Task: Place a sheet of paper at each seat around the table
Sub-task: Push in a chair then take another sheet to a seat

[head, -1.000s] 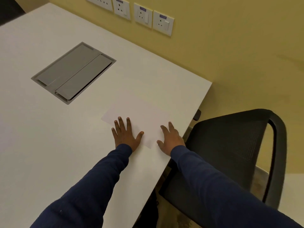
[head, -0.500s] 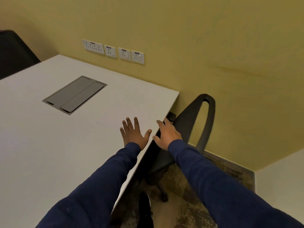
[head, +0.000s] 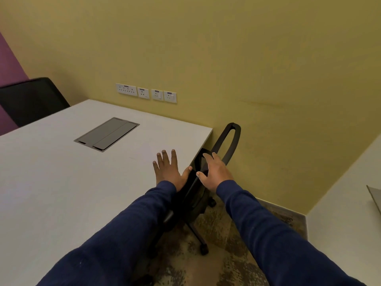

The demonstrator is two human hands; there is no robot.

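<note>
On the white table [head: 61, 182], a white sheet of paper [head: 147, 150] lies near the right edge, only faintly distinct from the tabletop. My left hand [head: 168, 171] is just behind it, open with fingers spread, over the table's right edge. My right hand [head: 213, 173] is past the edge, open, over the black office chair [head: 231, 141] tucked at this seat. I cannot tell whether it touches the chair. Neither hand holds anything.
A grey cable hatch [head: 107, 134] is set into the tabletop. Wall sockets [head: 146, 92] line the yellow wall. Another black chair [head: 31, 100] stands at the far left. A second white surface [head: 348, 213] with a grey hatch corner [head: 374, 198] is at the right, across patterned carpet.
Both hands have come off the sheet. My right hand has moved off the table to above the chair. The view has pulled back and risen, showing more wall and floor.
</note>
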